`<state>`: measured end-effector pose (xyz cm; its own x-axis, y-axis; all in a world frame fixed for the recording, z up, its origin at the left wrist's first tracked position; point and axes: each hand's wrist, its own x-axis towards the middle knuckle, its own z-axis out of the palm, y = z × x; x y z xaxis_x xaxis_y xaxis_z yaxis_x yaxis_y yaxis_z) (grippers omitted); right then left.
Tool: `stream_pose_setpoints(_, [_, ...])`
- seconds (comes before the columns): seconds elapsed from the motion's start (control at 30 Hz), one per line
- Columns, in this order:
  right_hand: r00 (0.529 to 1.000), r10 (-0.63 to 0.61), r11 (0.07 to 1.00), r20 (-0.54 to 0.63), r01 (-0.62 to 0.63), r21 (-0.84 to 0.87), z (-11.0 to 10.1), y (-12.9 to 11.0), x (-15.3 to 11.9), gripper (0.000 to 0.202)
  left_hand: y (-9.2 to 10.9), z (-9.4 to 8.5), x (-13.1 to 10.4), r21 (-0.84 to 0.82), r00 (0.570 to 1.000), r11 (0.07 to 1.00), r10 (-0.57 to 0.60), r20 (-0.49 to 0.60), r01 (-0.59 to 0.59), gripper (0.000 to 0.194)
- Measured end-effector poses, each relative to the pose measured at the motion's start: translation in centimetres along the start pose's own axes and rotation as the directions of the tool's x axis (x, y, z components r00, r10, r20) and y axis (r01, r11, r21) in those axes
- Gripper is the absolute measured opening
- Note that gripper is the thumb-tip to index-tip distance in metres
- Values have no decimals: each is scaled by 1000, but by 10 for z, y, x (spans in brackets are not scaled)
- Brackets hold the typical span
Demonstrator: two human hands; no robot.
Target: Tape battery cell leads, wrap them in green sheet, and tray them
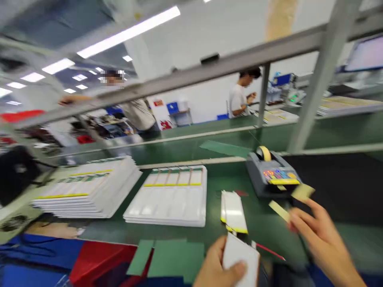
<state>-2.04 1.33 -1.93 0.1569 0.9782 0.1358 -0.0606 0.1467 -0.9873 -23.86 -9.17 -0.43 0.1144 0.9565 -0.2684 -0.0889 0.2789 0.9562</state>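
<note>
My left hand (214, 265) is closed around a flat white rectangular piece (241, 259), thumb across its face, at the bottom of the view. Just beyond it lie flat white pieces (235, 211) with yellow ends on the green bench. My right hand (318, 231) pinches a strip of pale yellow tape (279, 211) between thumb and fingers. A second yellow strip (303, 192) shows above those fingers, blurred; whether it is a separate piece I cannot tell. Right behind stands a grey automatic tape dispenser (272, 173) with a tape roll and lit display. A thin red wire (269, 250) sticks out beside the white piece.
White trays (167, 203) with yellow-edged pieces stand mid-bench, and a taller tray stack (89, 191) stands left. Green sheets (176, 259) and a red bin (101, 263) are near the front edge. A black mat (338, 187) lies right. Two people (239, 97) are beyond the metal frame.
</note>
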Motion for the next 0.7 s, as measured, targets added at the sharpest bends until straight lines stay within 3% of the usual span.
stream_pose_setpoints(0.07, [975,16,1000,223,-15,-5,-15,-16,-22,54,-1,7,-1,77,996,997,12,84,-18,60])
stream_pose_setpoints(0.17, [847,19,1000,532,-29,10,-15,-36,-33,47,4,14,-3,96,965,995,-63,253,40,49])
stream_pose_setpoints(0.3, [675,82,993,733,-117,-3,-9,-44,-39,49,8,20,-7,140,921,985,-146,362,101,45])
stream_pose_setpoints(0.37, [615,100,991,782,-133,-22,-9,-44,-43,49,10,21,-9,194,913,976,-167,373,99,42])
stream_pose_setpoints(0.47, [584,123,991,802,-120,-64,-8,-44,-46,50,14,23,-10,267,905,960,-180,384,78,44])
stream_pose_setpoints(0.7, [589,174,984,789,-144,-109,-9,-40,-45,51,18,25,-7,356,899,934,-186,396,37,39])
